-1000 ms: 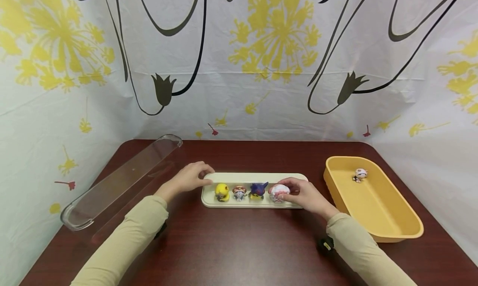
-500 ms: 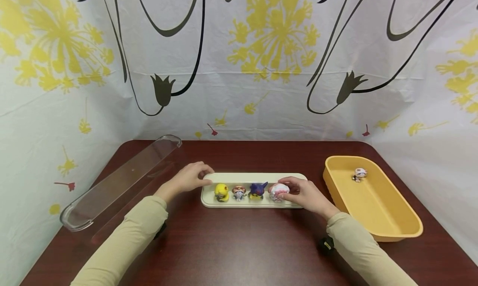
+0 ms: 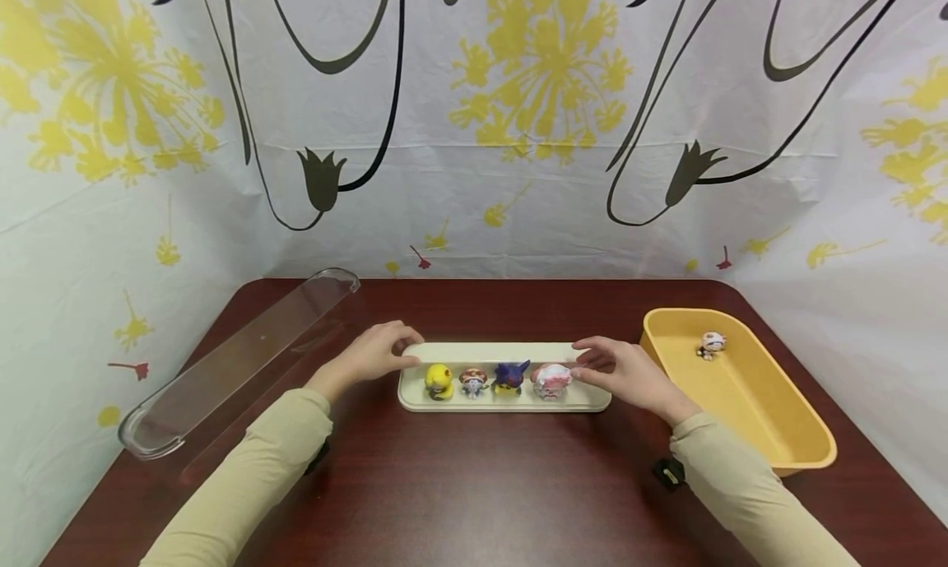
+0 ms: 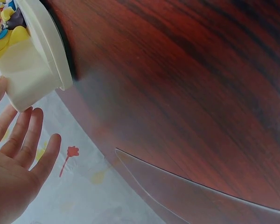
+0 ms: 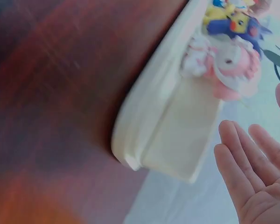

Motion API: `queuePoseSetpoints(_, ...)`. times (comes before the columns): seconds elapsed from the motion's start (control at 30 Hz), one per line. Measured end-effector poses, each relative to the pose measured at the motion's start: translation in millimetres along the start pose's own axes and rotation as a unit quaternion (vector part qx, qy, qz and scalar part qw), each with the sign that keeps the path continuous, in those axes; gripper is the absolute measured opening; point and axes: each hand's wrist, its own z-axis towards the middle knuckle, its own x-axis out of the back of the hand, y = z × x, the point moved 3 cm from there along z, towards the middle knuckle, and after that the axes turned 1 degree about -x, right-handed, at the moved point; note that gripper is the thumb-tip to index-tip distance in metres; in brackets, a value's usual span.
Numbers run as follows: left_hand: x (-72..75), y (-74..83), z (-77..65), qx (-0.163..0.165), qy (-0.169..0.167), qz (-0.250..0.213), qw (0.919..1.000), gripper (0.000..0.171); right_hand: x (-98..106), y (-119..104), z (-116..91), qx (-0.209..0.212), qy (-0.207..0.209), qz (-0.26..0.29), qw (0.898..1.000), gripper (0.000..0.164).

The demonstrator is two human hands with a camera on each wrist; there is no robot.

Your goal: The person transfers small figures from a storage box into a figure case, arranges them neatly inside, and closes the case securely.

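Observation:
A cream stepped display stand (image 3: 481, 352) lies across the middle of the table. On its front step, a row of small figurines runs from a yellow one (image 3: 439, 381) past a brown-capped one (image 3: 474, 382) and a dark blue one with yellow (image 3: 508, 378) to a pink-and-white one (image 3: 551, 381). My left hand (image 3: 376, 351) touches the stand's left end with thumb and fingertips, fingers fairly straight and spread in the left wrist view. Just right of the pink-and-white figurine is my right hand (image 3: 628, 376), its fingers extended and nothing in them; the right wrist view shows a gap between them.
A yellow bin (image 3: 803, 419) stands at the right with one white-headed figurine (image 3: 712, 345) inside. Along the table's left side lies a long clear plastic cover (image 3: 244, 357). A printed curtain (image 3: 474, 246) hangs behind and beside the dark red-brown table (image 3: 474, 485).
My right hand has let go of the pink-and-white figurine and moved to the right, its fingers spreading. The figurine stays on the stand. My left hand has not moved.

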Motion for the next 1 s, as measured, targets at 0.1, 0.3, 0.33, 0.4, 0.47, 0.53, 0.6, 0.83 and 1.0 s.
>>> queuePoseSetpoints(0.1, 0.0, 0.0, -0.1, 0.001, 0.001, 0.001, 1.0000, 0.030, 12.6, -2.2, 0.1, -0.005, 0.008, -0.010, 1.000, 0.034)
queuePoseSetpoints(0.3, 0.4, -0.8, 0.2, 0.000, 0.001, 0.000, 1.0000, 0.031, 42.1, -7.5, 1.9, -0.021, 0.017, -0.029, 0.999, 0.034)
queuePoseSetpoints(0.33, 0.3, -1.2, 0.3, 0.000, 0.001, 0.000, 1.0000, 0.031, 47.5, -8.5, 2.0, -0.023, 0.020, -0.031, 0.999, 0.034)
queuePoseSetpoints(0.4, -0.2, -2.0, 0.4, 0.000, 0.001, 0.000, 1.0000, 0.031, 58.1, -8.5, 2.2, -0.029, 0.027, -0.042, 0.998, 0.034)
queuePoseSetpoints(0.47, -0.5, -2.1, 0.3, 0.001, 0.001, 0.000, 1.0000, 0.031, 68.4, -6.2, 1.9, -0.038, 0.033, -0.051, 0.997, 0.035)
queuePoseSetpoints(0.53, -0.9, -2.1, 0.5, 0.001, 0.000, 0.001, 1.0000, 0.031, 78.5, -2.3, 1.4, -0.044, 0.039, -0.059, 0.997, 0.035)
queuePoseSetpoints(0.6, -0.8, -1.5, 0.6, 0.002, -0.001, 0.001, 1.0000, 0.031, 88.2, 3.1, 0.6, -0.052, 0.046, -0.068, 0.995, 0.035)
queuePoseSetpoints(0.83, -1.0, -1.1, 0.4, -0.001, 0.000, 0.002, 1.0000, 0.031, 114.8, 22.4, -4.3, -0.110, 0.072, -0.052, 0.990, 0.038)
queuePoseSetpoints(1.0, -0.9, -1.7, 0.5, 0.000, 0.001, 0.001, 1.0000, 0.032, 124.3, 42.6, -8.7, -0.139, 0.077, -0.006, 0.987, 0.039)
